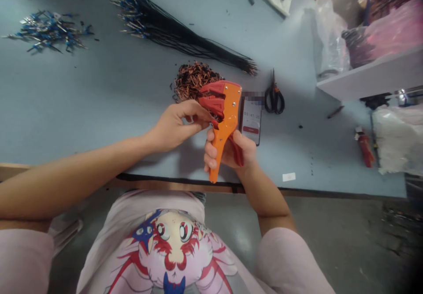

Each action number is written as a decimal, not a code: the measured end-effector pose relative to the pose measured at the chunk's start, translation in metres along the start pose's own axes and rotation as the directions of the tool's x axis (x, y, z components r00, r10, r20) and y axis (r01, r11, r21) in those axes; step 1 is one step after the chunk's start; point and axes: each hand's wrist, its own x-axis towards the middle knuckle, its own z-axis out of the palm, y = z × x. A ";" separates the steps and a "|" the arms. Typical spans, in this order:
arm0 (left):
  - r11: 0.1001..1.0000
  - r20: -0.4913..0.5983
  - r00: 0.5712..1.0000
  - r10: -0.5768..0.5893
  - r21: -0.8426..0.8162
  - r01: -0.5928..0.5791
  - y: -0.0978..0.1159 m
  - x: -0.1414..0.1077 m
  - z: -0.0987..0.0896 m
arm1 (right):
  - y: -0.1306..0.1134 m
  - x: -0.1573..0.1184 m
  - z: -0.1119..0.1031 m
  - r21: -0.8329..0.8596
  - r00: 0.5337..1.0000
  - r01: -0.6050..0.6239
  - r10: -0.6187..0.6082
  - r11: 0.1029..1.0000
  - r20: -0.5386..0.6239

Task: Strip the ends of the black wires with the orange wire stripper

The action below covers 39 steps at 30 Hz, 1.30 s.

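Note:
My right hand (246,147) is wrapped round the handles of an orange and red wire stripper (231,104), held upright over the near part of the table. Its red jaws face left and stand apart. Close to the red part below those jaws, the thumb and fingers of my left hand (173,125) are pinched together. What they hold, if anything, is hidden at the fingertips. Just behind the jaws lies a heap of short copper wire scraps (194,79). A long bundle of black wires (188,40) stretches across the table beyond it, with blue and metal ends at its left.
Right of the stripper lie a phone (251,120) and black-handled scissors (274,98). A pile of blue-and-metal pieces (49,30) is at far left. At right are a shelf (373,71) with plastic bags, a red-handled tool (365,147) and a white label (288,177).

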 end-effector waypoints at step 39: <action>0.805 -0.137 0.974 -0.182 0.548 0.227 -0.001 0.021 -0.036 | -0.033 -0.005 0.006 -0.367 0.864 0.031 -0.210 0.930 -0.458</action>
